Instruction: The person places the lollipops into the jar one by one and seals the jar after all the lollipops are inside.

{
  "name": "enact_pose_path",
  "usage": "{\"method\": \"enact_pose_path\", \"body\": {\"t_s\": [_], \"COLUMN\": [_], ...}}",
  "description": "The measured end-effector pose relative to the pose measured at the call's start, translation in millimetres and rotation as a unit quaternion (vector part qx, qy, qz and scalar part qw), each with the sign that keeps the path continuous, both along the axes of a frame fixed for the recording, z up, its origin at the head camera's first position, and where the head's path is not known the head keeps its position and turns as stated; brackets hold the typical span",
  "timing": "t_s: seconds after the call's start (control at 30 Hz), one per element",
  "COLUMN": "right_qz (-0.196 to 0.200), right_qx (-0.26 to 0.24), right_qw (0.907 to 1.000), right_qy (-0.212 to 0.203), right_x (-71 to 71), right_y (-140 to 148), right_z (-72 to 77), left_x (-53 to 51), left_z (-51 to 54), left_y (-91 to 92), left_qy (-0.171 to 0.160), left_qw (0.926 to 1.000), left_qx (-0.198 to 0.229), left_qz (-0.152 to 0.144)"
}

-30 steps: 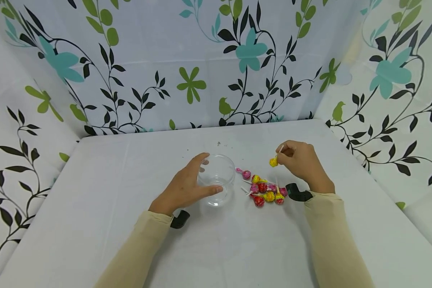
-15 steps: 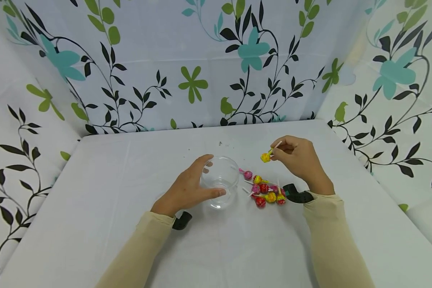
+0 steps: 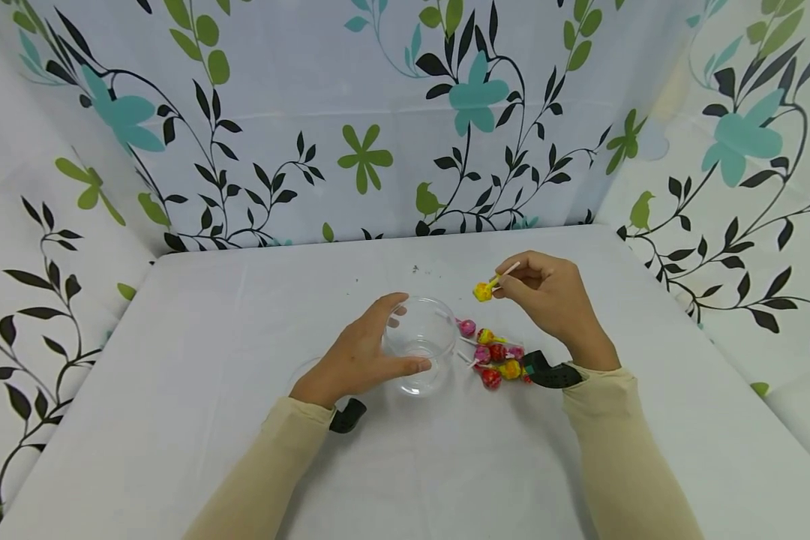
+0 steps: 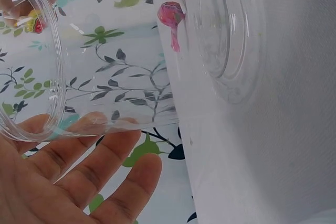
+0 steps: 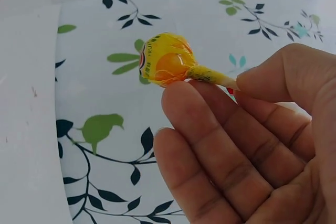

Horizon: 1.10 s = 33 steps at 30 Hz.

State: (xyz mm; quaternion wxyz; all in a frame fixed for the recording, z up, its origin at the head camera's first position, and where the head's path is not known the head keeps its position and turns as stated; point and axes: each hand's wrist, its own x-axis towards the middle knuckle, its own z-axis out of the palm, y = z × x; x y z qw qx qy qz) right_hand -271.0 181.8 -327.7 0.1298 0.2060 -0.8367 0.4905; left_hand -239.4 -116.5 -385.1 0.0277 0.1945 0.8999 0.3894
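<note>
A clear plastic jar [image 3: 424,341] stands upright on the table, its mouth uncovered and no candy visible in it. My left hand [image 3: 361,352] holds its side, thumb at the front and fingers round the back; the left wrist view shows those fingers [image 4: 100,166] along the wall. To the right of the jar, raised off the table, my right hand [image 3: 547,289] pinches a yellow-wrapped lollipop [image 5: 168,61] by its stick, the candy end pointing towards the jar. Below that hand lies a loose pile of lollipops [image 3: 491,379] in red, pink and yellow wrappers, partly hidden by the wrist camera.
A clear round lid [image 3: 301,369] lies partly under my left wrist, hard to make out. The white table [image 3: 196,322] ends at a leaf-patterned curtain [image 3: 270,90] behind and at both sides. Small dark specks mark the cloth beyond the jar.
My right hand has moved left and slightly away from me with the yellow lollipop, closer to the jar. The lollipop has tipped, its candy end swinging left. My left hand stays on the jar.
</note>
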Motion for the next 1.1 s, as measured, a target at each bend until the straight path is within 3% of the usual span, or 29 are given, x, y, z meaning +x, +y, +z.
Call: {"method": "enact_pose_path", "body": {"t_s": [0.33,0.53,1.1], "right_qz": [0.027,0.04,0.044], "right_qx": [-0.031,-0.043,-0.037], "right_qw": [0.9991,0.9983,0.9983], "right_qy": [0.01,-0.002,0.004], "right_x": [2.3,5.6,12.0], "right_y": [-9.1,-15.5,-23.9], "right_z": [4.6,4.9,6.6], "left_x": [-1.6,-0.3,0.1], "left_z": [2.6,3.8,2.2], "left_y": [2.0,1.9,1.5], "left_qy": [0.005,-0.009,-0.014], "left_qw": [1.0,1.0,0.9999], "left_qx": [-0.001,0.001,0.002], "left_qz": [0.002,0.004,0.004]}}
